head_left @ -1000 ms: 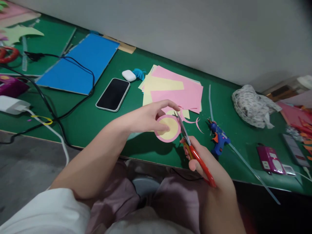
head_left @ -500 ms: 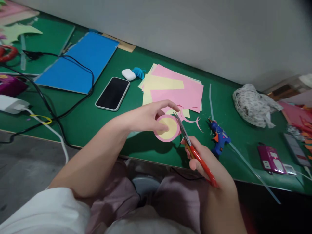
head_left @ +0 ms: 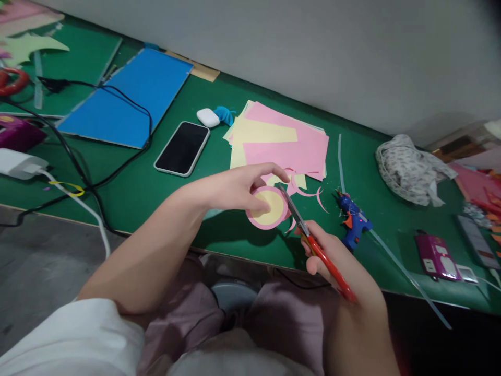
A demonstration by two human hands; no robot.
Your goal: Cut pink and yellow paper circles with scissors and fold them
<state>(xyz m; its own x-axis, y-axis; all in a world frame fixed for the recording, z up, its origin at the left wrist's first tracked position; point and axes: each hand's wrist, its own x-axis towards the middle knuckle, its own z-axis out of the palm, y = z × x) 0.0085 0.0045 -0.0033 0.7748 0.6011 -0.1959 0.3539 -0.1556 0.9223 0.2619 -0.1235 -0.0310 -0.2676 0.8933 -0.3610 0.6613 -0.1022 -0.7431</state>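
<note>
Between the thumb and fingers of my left hand [head_left: 245,188] is a round paper disc [head_left: 276,204], yellow in the middle with a pink rim. My right hand [head_left: 326,250] is wrapped round the red handles of a pair of scissors [head_left: 299,219]. The blades lie along the disc's right edge and look nearly closed. Thin curved pink paper offcuts [head_left: 307,194] lie on the green table just beyond the blades. Behind them rests a stack of pink and yellow paper sheets [head_left: 287,149].
A phone [head_left: 183,149], a white earbud case [head_left: 207,118] and a blue board [head_left: 129,99] lie to the left, crossed by black cable [head_left: 80,169]. On the right are a blue glue gun [head_left: 354,224], a patterned cloth bundle [head_left: 409,169] and a purple power socket [head_left: 436,254].
The scissors and my right hand have shifted slightly right and down. A pink paper strip now hangs beside the disc near the blades. My left hand keeps its hold on the disc.
</note>
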